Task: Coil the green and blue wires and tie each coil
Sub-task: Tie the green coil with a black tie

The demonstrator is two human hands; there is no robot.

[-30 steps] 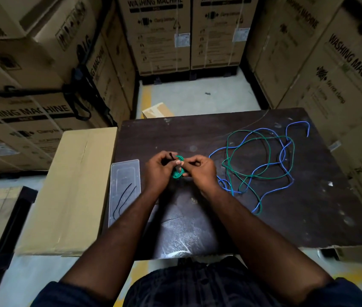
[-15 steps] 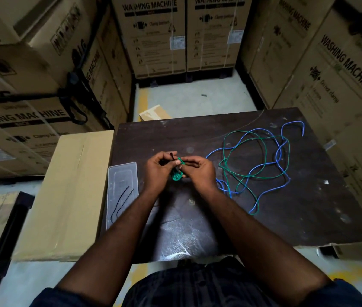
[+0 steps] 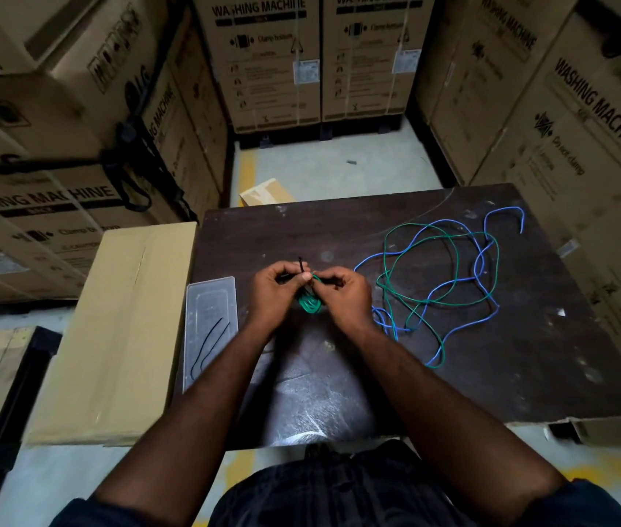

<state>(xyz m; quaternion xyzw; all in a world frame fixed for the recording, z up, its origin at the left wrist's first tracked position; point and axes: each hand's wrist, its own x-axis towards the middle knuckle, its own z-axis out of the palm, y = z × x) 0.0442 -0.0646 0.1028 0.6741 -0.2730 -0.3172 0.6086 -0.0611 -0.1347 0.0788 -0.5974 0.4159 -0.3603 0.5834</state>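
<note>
From the head camera, both hands meet over the middle of the dark counter (image 3: 529, 374). The left hand (image 3: 276, 289) is curled shut, its fingertips pinching a thin black tie (image 3: 301, 265) whose free end sticks up just above the knuckles. The right hand (image 3: 345, 296) is likewise closed, thumb and fingers pinched together against the left hand's fingertips. Between the two hands, hanging just below the pinch, is a small tight green wire coil (image 3: 309, 303), gripped from both sides and partly hidden by the fingers; whether the tie passes fully round it cannot be told.

To the right of the hands a loose green wire (image 3: 457, 260) and a loose blue wire (image 3: 464, 285) lie tangled together in wide loops on the counter, crossing each other many times. One blue end curls up towards the far right corner, and a green end lies nearest the person, beside a blue strand.

Left of the hands a clear plastic tray (image 3: 210, 298) sits at the counter's left edge with a couple more black ties (image 3: 208, 342) in it. A flat cardboard box (image 3: 118, 329) lies beside the counter on the left, and stacked washing machine cartons (image 3: 267, 58) surround the space.
</note>
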